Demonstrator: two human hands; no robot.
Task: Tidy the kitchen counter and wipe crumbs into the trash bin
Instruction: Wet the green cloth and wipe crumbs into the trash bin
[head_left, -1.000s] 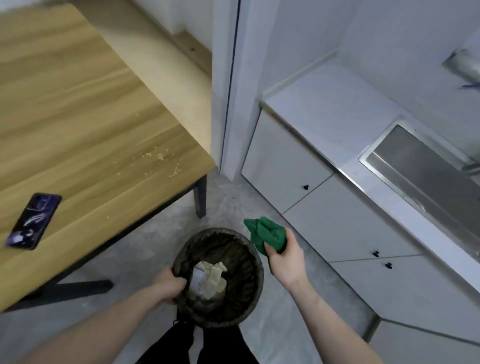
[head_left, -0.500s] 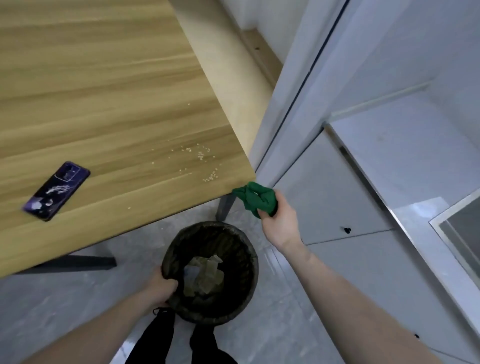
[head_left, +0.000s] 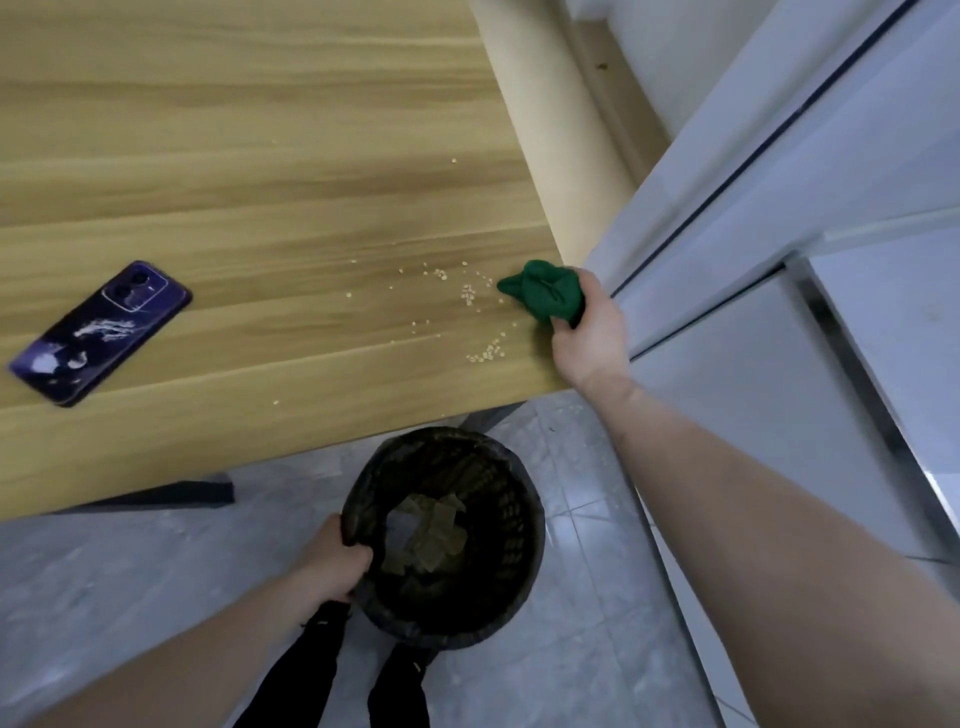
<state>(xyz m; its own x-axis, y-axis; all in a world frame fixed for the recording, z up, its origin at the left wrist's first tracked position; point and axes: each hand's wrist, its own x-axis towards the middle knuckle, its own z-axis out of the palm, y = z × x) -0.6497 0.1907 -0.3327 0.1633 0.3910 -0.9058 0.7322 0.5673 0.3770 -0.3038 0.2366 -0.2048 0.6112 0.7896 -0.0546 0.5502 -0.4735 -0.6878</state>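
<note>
Wiping crumbs (head_left: 480, 312) toward the bin (head_left: 447, 535): a green cloth (head_left: 545, 296) is gripped in the right hand (head_left: 587, 332) at the desk (head_left: 260, 156) corner.

The bin rim is held by the left hand (head_left: 335, 564) just below the edge; crumbs are best swept in one gathered stroke, clear of the phone (head_left: 98, 332).

Legible text, labels, brands, numbers, signs: none. Phone (head_left: 98, 332), lying back-up near the left edge of the wooden table (head_left: 260, 156): dark purple case with a pale white printed figure, pictorial only, no lettering readable; camera block without a readable marking. Trash bin (head_left: 447, 535), below the table's near edge: no label or marking visible. Green cloth (head_left: 545, 296), at the table's right edge: no tag or print visible.
</note>
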